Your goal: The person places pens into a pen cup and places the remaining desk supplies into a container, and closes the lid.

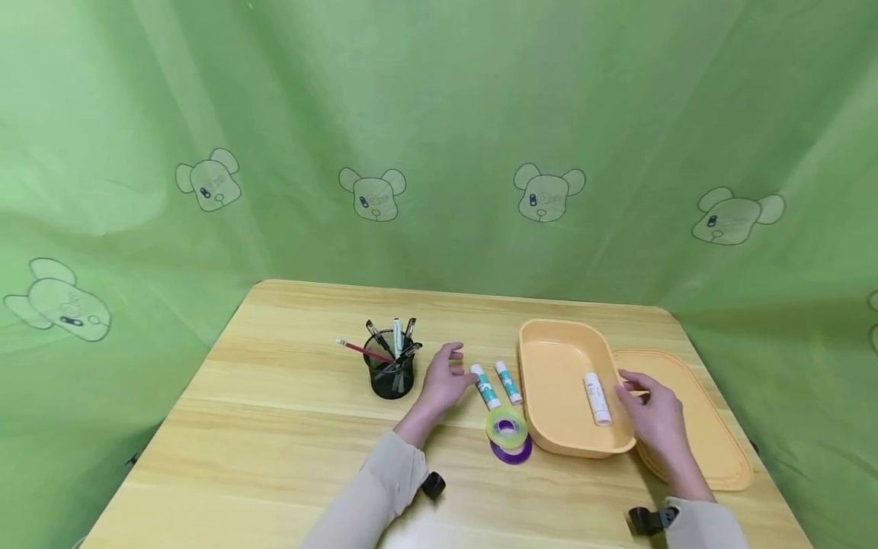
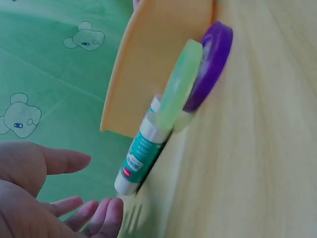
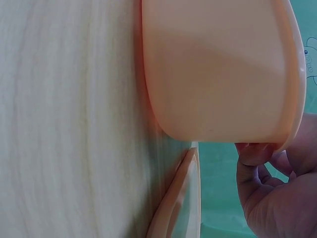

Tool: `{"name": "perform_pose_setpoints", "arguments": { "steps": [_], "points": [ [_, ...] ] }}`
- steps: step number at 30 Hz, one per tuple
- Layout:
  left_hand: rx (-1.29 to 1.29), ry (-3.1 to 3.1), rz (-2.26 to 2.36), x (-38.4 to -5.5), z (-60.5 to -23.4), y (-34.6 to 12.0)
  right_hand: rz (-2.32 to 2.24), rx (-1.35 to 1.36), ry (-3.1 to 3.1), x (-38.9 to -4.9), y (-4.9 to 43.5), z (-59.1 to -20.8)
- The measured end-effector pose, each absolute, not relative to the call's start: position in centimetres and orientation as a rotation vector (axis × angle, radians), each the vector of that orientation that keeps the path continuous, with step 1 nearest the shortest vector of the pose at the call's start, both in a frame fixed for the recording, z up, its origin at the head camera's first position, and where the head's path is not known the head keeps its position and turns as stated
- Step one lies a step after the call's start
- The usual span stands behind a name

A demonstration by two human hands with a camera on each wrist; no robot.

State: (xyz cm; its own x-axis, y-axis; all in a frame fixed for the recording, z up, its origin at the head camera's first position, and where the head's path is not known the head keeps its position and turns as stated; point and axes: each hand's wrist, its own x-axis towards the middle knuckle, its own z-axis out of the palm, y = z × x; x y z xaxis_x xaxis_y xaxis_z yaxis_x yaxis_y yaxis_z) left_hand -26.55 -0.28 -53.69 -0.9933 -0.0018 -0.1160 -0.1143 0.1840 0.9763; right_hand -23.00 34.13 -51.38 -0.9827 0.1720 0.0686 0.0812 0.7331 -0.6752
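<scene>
My left hand (image 1: 444, 380) hovers beside a white-and-teal glue stick (image 1: 485, 386), thumb and fingers spread apart; the left wrist view shows a gap between the fingers and the stick (image 2: 141, 161). A second glue stick (image 1: 508, 383) lies to its right. Just in front of them, a yellow-green tape roll (image 1: 506, 428) leans over a purple one (image 1: 511, 453). With my right hand (image 1: 655, 412) I pinch the right rim of an orange plastic box (image 1: 555, 366). Inside the box lies a white glue stick (image 1: 597, 399).
A black mesh pen cup (image 1: 392, 379) with pens and a red pencil stands left of my left hand. The orange lid (image 1: 706, 427) lies on the wooden table (image 1: 274, 427), to the right of the box and partly under my right arm. A green curtain (image 1: 446, 91) hangs behind.
</scene>
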Motion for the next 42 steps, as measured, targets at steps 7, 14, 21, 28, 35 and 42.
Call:
{"name": "perform_pose_setpoints", "arguments": {
  "steps": [7,14,21,28,35,42],
  "points": [
    [-0.087,2.352,1.847,-26.6,-54.7,0.2,1.045,-0.188,-2.785,-23.2,34.3,-51.6],
    [-0.093,2.478,1.648,-26.7,-54.7,1.5,1.056,-0.204,-2.788,-23.1,34.2,-51.7],
    [-0.023,2.719,1.322,-26.3,-53.8,2.3,1.067,-0.210,-2.786,-23.1,34.1,-51.7],
    [0.062,2.683,1.375,-26.2,-53.6,2.2,1.080,-0.231,-2.800,-23.1,34.1,-51.8],
    [0.132,2.679,1.417,-26.6,-53.7,1.9,1.086,-0.245,-2.794,-23.1,34.0,-51.9],
    [0.062,2.540,1.620,-26.9,-54.2,1.7,1.090,-0.242,-2.799,-23.1,34.1,-51.8]
  ]
}}
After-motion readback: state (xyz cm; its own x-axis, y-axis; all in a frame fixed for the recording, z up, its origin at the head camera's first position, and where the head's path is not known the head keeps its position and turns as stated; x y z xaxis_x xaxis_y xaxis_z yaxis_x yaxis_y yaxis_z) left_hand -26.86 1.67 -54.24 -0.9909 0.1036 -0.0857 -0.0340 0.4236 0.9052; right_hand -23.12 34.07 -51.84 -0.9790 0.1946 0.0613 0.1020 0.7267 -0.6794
